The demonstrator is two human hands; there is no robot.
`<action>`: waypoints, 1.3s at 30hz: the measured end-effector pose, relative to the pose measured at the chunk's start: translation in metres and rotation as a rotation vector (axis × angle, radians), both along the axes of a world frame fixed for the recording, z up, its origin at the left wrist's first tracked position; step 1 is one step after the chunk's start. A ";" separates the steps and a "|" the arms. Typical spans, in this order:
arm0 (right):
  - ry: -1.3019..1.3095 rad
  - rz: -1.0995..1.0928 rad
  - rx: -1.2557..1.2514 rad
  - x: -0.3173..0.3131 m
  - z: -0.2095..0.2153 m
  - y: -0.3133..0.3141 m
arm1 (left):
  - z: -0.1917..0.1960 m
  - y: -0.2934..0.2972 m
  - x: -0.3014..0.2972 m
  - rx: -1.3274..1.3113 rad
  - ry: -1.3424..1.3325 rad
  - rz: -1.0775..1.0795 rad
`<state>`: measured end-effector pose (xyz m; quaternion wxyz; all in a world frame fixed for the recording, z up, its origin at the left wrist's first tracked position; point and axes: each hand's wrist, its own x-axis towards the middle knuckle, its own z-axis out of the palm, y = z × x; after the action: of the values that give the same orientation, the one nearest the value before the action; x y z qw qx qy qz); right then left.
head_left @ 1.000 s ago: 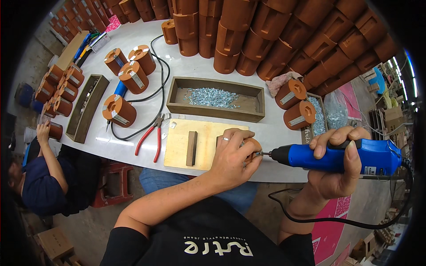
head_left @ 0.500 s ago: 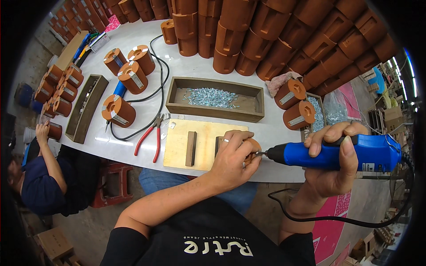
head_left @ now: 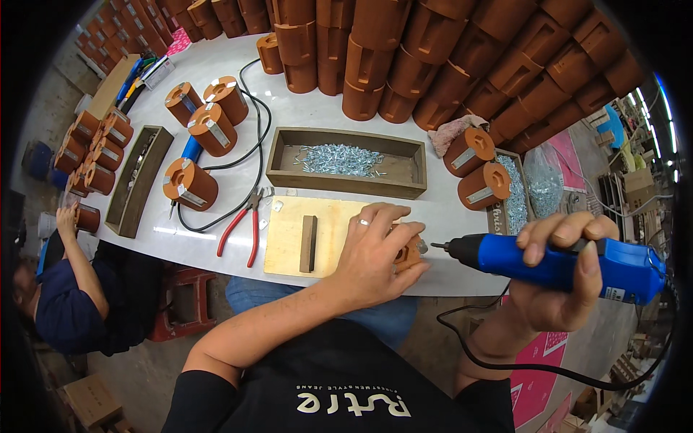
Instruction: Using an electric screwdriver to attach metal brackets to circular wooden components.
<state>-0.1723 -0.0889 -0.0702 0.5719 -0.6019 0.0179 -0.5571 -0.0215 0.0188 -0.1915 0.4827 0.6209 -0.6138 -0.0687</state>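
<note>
Head view | left hand (head_left: 379, 249): clasping brown cylinder (head_left: 408, 257) by the surface's (head_left: 195, 243) six-o'clock edge, five o'clock from screw tray (head_left: 346, 183) | right hand (head_left: 552, 292): grasping blue driver (head_left: 556, 261) at the cylinder's three o'clock, bit (head_left: 439, 245) just apart | pliers (head_left: 254, 234): at left hand's nine o'clock

Left grip (head_left: 375, 252) on brown piece (head_left: 408, 258) | right grip (head_left: 547, 299) holds blue driver (head_left: 498, 254), bit (head_left: 439, 245) just apart

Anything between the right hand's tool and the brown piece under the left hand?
Only a small grey part at the end of the brown piece; otherwise the gap to the blue driver looks open.
</note>
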 end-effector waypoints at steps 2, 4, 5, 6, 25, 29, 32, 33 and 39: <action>-0.004 -0.036 -0.010 -0.012 0.005 -0.003 | 0.006 -0.008 0.007 0.057 -0.050 -0.100; -0.020 -0.057 0.005 -0.024 0.004 -0.007 | 0.010 -0.018 0.023 0.157 -0.098 -0.230; -0.031 -0.073 0.024 -0.029 0.003 -0.007 | 0.011 -0.023 0.033 0.266 -0.125 -0.372; -0.045 -0.091 0.042 -0.035 0.003 -0.007 | 0.014 -0.026 0.037 0.346 -0.171 -0.425; -0.081 -0.205 0.129 -0.063 -0.022 0.005 | 0.039 -0.043 0.031 0.543 -0.477 -0.727; -0.087 -0.200 0.139 -0.065 -0.024 0.005 | 0.037 -0.030 0.037 0.356 -0.519 -0.552; -0.093 -0.188 0.143 -0.063 -0.025 0.004 | 0.035 -0.020 0.038 0.491 -0.522 -0.368; -0.096 -0.181 0.143 -0.063 -0.024 0.004 | 0.039 -0.020 0.040 0.551 -0.543 -0.363; -0.087 -0.163 0.146 -0.061 -0.020 0.006 | 0.040 -0.030 0.046 0.575 -0.582 -0.527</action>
<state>-0.2329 -0.0830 -0.0905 0.5675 -0.5305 0.0825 -0.6243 0.0247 -0.0111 -0.1516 0.0660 0.5462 -0.8157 -0.1790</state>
